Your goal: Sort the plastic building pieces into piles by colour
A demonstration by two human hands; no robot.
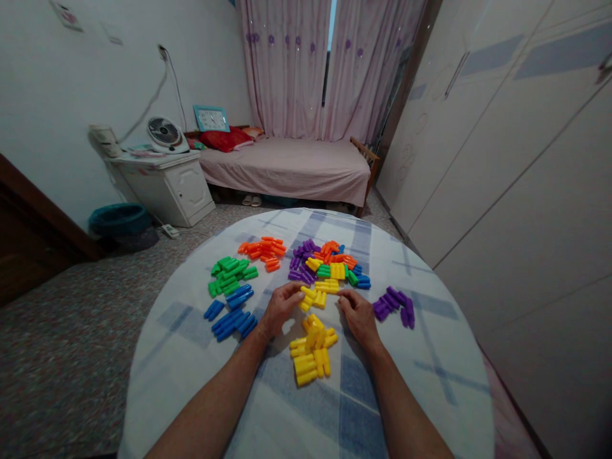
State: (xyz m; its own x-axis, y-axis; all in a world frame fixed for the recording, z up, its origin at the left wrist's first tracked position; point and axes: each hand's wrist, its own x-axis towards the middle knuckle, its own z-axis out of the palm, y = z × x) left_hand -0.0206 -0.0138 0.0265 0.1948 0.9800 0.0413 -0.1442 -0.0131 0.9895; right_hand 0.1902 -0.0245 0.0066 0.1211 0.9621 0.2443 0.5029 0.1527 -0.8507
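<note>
My left hand (283, 307) pinches the left end of a yellow plastic building block (308, 297) between thumb and fingers. On the other side, my right hand (357, 311) has its fingers partly bent and apart, with the index fingertip close to another yellow block (327, 286); whether they touch is hard to tell. Between my forearms lies a pile of yellow blocks (306, 368). Just beyond my hands sits a mixed heap of purple blocks (302, 273), orange blocks (331, 250), green, blue and yellow ones.
Left on the round table (421, 389) lie groups of orange (262, 248), green (229, 275) and blue blocks (234, 322). Purple blocks (394, 305) lie to the right. Beyond are a bed (287, 162), a cabinet with a fan (165, 132), and a wardrobe (502, 159).
</note>
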